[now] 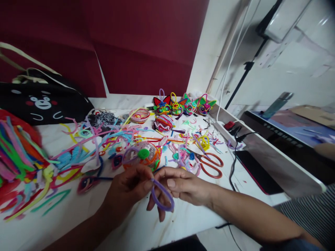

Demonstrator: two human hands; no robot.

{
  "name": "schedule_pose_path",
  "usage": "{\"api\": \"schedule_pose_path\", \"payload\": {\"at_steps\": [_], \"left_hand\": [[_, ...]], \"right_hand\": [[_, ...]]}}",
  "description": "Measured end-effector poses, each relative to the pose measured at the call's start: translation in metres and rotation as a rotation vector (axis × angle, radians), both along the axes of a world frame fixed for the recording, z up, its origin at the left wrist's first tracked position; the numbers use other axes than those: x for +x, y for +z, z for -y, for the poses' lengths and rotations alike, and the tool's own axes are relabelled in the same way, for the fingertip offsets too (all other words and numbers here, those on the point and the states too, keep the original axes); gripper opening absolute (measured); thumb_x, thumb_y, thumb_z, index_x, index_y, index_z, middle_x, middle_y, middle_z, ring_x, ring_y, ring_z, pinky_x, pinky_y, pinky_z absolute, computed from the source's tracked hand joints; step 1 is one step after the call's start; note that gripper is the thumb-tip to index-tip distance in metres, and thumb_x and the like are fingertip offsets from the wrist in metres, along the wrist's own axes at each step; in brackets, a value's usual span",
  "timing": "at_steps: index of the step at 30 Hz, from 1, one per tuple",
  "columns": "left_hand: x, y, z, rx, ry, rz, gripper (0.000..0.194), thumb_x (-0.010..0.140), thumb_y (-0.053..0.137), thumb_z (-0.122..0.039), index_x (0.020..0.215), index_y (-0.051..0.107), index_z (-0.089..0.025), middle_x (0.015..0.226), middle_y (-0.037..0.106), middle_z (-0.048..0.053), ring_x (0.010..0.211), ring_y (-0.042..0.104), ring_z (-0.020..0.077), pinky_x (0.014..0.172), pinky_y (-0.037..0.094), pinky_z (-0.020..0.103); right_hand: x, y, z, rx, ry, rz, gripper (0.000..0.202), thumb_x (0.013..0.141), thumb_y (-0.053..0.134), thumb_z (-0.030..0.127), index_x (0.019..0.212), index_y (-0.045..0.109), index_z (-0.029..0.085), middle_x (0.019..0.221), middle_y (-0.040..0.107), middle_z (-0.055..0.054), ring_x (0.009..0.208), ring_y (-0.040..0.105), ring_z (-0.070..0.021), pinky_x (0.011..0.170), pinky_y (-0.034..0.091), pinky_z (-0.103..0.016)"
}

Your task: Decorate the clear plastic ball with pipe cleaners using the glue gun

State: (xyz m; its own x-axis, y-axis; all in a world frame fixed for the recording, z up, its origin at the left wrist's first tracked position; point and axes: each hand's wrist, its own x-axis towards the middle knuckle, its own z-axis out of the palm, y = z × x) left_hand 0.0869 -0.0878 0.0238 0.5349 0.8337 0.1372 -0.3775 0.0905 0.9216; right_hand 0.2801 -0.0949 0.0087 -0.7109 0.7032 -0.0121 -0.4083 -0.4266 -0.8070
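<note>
A purple pipe-cleaner loop (162,196) hangs between my two hands above the front of the white table. The thumb and fingers of my left hand (133,186) pinch its upper end. My right hand (180,184) is at the loop's other side, with its thumb and fingers bent around it. Just beyond my fingers lies a clear, round piece wrapped in orange and purple strips, with a green coil (143,153) on it. Orange-handled scissors (209,163) rest to the right of it, blades pointing away to the left.
Colourful pipe cleaners (75,157) are strewn over the table (146,230), with a thick bundle (18,150) at the left. Several decorated animal heads (178,106) stand at the back. A black bag (39,101), a dark phone (258,170) and cables (232,167) lie around. Striped clothing (309,212) shows at right.
</note>
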Motion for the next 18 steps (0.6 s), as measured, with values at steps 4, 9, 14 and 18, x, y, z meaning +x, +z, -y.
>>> {"api": "schedule_pose_path", "payload": {"at_steps": [4,9,14,18], "left_hand": [[-0.0003,0.0006,-0.0001,-0.015,-0.004,0.023,0.012,0.085,0.076,-0.030,0.082,0.068,-0.022,0.058,0.066,-0.006,0.046,0.062,0.0079,0.050,0.051,0.018],[0.0004,-0.0009,-0.0005,-0.001,-0.021,0.016,0.013,0.086,0.075,-0.031,0.082,0.067,-0.022,0.059,0.068,-0.006,0.048,0.064,0.0081,0.050,0.050,0.016],[0.0006,-0.0061,-0.0029,0.036,0.033,-0.049,0.017,0.084,0.076,-0.033,0.081,0.065,-0.020,0.059,0.065,-0.006,0.048,0.065,0.0092,0.051,0.049,0.018],[0.0005,-0.0073,-0.0037,0.068,0.066,-0.111,0.022,0.083,0.076,-0.037,0.080,0.062,-0.019,0.058,0.061,-0.006,0.047,0.063,0.0120,0.051,0.049,0.023]], "right_hand": [[0.0010,0.0018,0.0005,0.065,0.027,0.000,0.050,0.081,0.075,0.052,0.110,0.061,0.014,0.090,0.073,-0.012,0.074,0.073,-0.0221,0.059,0.052,-0.027],[0.0013,0.0075,0.0037,0.106,0.022,0.027,0.046,0.084,0.073,0.051,0.107,0.062,0.013,0.085,0.074,-0.010,0.064,0.072,-0.0171,0.061,0.050,-0.026],[-0.0009,0.0084,0.0075,0.088,-0.035,0.018,0.043,0.081,0.076,0.049,0.101,0.065,0.013,0.073,0.070,-0.004,0.066,0.070,-0.0168,0.060,0.051,-0.025],[-0.0025,0.0063,0.0093,0.065,-0.083,0.009,0.041,0.080,0.077,0.048,0.099,0.066,0.013,0.067,0.066,-0.002,0.066,0.068,-0.0176,0.059,0.052,-0.027]]}}
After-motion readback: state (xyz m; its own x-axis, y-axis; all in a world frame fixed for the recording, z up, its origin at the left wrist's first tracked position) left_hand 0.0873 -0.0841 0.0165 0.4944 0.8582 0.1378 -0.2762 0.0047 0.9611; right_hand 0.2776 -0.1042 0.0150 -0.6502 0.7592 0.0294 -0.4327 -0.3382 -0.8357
